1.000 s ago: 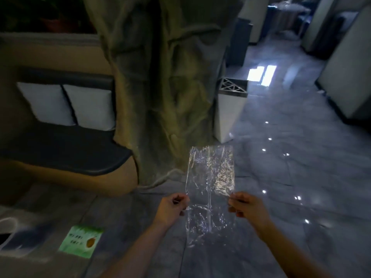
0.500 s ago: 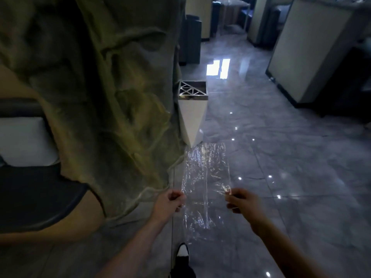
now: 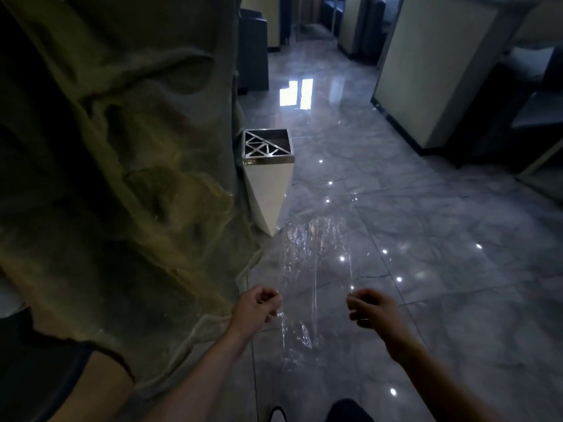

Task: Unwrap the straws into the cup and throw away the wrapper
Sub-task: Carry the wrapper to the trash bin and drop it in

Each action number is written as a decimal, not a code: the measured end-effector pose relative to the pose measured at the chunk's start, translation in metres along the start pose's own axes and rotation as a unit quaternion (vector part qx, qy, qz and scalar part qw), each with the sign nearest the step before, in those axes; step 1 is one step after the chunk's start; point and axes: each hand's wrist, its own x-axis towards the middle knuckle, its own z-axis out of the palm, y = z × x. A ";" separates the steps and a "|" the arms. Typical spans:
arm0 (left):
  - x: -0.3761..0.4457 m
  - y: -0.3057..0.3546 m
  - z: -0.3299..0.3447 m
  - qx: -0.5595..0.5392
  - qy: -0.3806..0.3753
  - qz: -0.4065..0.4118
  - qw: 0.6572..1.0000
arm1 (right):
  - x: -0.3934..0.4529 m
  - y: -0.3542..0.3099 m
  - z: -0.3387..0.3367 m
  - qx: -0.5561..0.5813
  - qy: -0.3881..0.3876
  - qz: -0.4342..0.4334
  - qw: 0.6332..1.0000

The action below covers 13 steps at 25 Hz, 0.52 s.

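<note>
A clear, crinkled plastic wrapper (image 3: 315, 269) is stretched flat in front of me, held by its two side edges. My left hand (image 3: 257, 306) pinches the left edge and my right hand (image 3: 370, 307) pinches the right edge. Ahead and slightly left stands a white tapered bin (image 3: 268, 178) with a square metal lattice top, a short way beyond the wrapper's far end. No straws and no cup are in view.
A large rough rock-like pillar (image 3: 122, 162) fills the left side, right beside the bin. Glossy grey tiled floor (image 3: 426, 269) stretches ahead and right. Beige partition walls (image 3: 426, 71) and dark seating stand at the far right. My shoes show at the bottom edge.
The view has advanced toward the bin, which now looks larger and closer. The bench with cushions has slid out of sight on the left. Both hands keep hold of the wrapper.
</note>
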 end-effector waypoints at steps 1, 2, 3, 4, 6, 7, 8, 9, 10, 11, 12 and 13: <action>0.015 0.004 0.002 -0.005 -0.009 -0.005 1.000 | 0.011 -0.004 -0.002 0.003 0.003 0.007 1.000; 0.028 0.008 0.005 -0.008 -0.017 -0.009 1.000 | 0.022 -0.007 -0.004 0.008 0.006 0.015 1.000; 0.043 0.012 0.009 -0.008 -0.025 -0.010 1.000 | 0.033 -0.010 -0.007 0.015 0.007 0.021 1.000; 0.058 0.016 0.014 -0.001 -0.032 -0.007 0.999 | 0.047 -0.013 -0.012 0.022 0.007 0.026 0.999; 0.091 0.025 0.027 0.010 -0.035 0.002 0.999 | 0.076 -0.019 -0.023 0.027 0.007 0.033 0.999; 0.107 0.031 0.035 0.013 -0.034 0.006 0.999 | 0.092 -0.022 -0.030 0.028 0.009 0.032 0.999; 0.123 0.037 0.043 0.019 -0.035 0.009 0.999 | 0.108 -0.026 -0.037 0.028 0.011 0.028 0.999; 0.141 0.044 0.053 0.024 -0.036 0.012 0.999 | 0.126 -0.030 -0.046 0.026 0.015 0.025 0.999; 0.156 0.052 0.063 0.031 -0.036 0.014 0.999 | 0.143 -0.034 -0.056 0.026 0.020 0.025 0.999; 0.173 0.061 0.077 0.034 -0.033 0.015 0.999 | 0.162 -0.039 -0.069 0.026 0.022 0.024 0.999; 0.188 0.071 0.090 0.036 -0.029 0.015 0.999 | 0.181 -0.046 -0.081 0.029 0.023 0.024 0.999; 0.202 0.082 0.103 0.039 -0.026 0.015 0.999 | 0.198 -0.053 -0.093 0.032 0.024 0.026 0.999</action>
